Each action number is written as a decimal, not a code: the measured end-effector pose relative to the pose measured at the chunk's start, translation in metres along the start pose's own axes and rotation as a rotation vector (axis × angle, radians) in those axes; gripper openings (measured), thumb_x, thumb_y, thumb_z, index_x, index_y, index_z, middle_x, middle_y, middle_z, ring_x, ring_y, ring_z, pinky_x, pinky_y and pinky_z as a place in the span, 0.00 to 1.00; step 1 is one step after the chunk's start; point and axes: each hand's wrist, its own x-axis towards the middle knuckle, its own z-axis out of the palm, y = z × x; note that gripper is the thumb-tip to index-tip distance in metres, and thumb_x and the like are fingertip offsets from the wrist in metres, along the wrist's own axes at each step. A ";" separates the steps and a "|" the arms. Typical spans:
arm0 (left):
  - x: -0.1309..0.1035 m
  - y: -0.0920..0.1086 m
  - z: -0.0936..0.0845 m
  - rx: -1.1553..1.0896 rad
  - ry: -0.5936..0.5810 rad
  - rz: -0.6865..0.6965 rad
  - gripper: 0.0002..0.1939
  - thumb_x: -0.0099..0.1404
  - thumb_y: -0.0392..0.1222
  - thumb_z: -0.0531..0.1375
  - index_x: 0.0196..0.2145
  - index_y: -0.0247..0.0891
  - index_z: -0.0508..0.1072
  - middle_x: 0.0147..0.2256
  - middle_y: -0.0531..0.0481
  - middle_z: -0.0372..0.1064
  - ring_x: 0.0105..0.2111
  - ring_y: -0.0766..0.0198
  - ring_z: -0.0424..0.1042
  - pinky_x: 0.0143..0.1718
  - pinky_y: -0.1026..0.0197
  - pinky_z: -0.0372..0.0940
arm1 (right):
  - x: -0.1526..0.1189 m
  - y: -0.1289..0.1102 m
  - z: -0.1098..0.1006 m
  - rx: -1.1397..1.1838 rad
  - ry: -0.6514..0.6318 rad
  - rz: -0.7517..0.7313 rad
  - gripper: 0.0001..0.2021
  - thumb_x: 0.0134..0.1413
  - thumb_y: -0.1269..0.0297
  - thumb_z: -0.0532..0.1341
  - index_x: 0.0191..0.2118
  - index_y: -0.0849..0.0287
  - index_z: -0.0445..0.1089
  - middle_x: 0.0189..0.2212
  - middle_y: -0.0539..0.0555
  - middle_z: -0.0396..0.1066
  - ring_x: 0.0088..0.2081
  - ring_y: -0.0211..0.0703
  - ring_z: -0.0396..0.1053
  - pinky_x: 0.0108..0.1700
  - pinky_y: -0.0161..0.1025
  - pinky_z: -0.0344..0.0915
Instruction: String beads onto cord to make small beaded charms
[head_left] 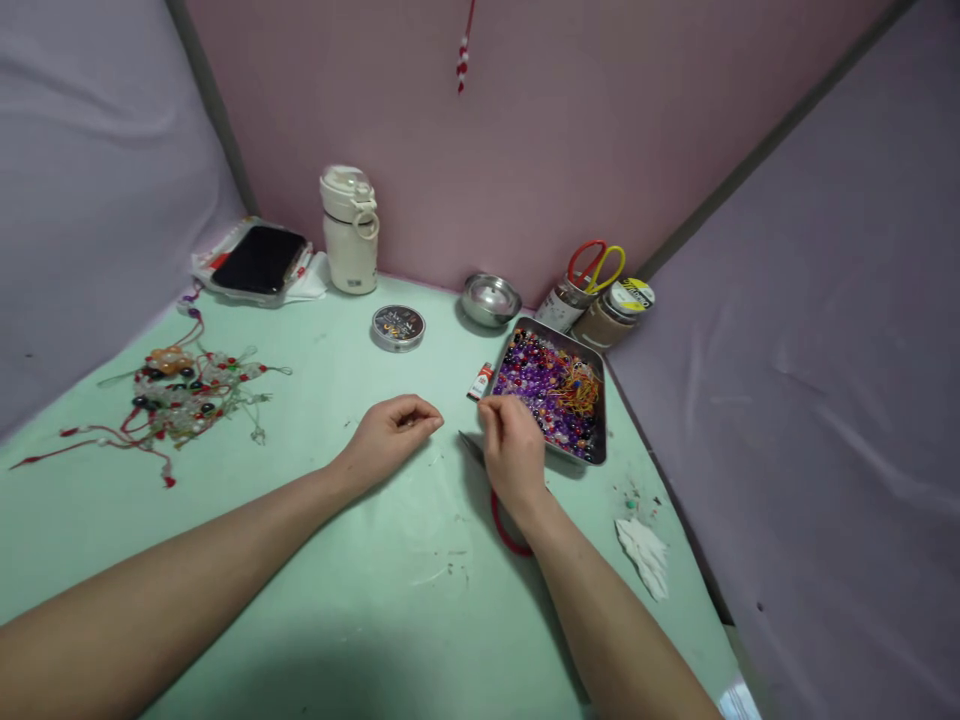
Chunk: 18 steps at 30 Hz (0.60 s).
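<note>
My left hand is over the middle of the table, thumb and fingertips pinched together. Facing it, my right hand is pinched too, at the near left side of a metal tray. Whatever the fingertips hold is too small or thin to make out. Under my right hand lie red-handled scissors, partly hidden, blades pointing toward my left hand. The tray carries purple, red and black beads and a tangle of orange-yellow cord. A small red-and-white packet touches or nearly touches the tray's left side.
Beaded strings lie in a heap at left. Along the back are a black phone-like slab, a cream bottle, a line spool, a steel bowl and jars. Crumpled tissue lies right.
</note>
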 end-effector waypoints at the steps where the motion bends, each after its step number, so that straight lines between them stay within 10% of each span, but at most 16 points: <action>1: 0.000 0.000 0.000 0.004 0.002 -0.012 0.09 0.59 0.46 0.60 0.29 0.38 0.75 0.27 0.51 0.71 0.28 0.65 0.67 0.30 0.63 0.61 | 0.005 0.007 -0.007 -0.017 0.039 0.031 0.10 0.64 0.65 0.51 0.36 0.58 0.69 0.32 0.55 0.71 0.35 0.44 0.67 0.40 0.40 0.61; 9: 0.001 0.001 0.000 0.051 0.006 -0.032 0.08 0.58 0.44 0.60 0.28 0.38 0.75 0.26 0.52 0.71 0.27 0.64 0.67 0.29 0.62 0.61 | 0.027 0.077 -0.037 -0.248 -0.149 0.168 0.06 0.54 0.69 0.59 0.30 0.58 0.73 0.32 0.56 0.72 0.36 0.47 0.67 0.42 0.43 0.60; 18: 0.000 -0.001 0.000 0.069 -0.003 -0.031 0.08 0.58 0.44 0.59 0.28 0.39 0.75 0.26 0.52 0.70 0.27 0.64 0.66 0.30 0.62 0.61 | 0.036 0.079 -0.032 -0.299 -0.351 0.248 0.05 0.49 0.69 0.63 0.28 0.54 0.76 0.32 0.52 0.76 0.37 0.46 0.70 0.40 0.40 0.58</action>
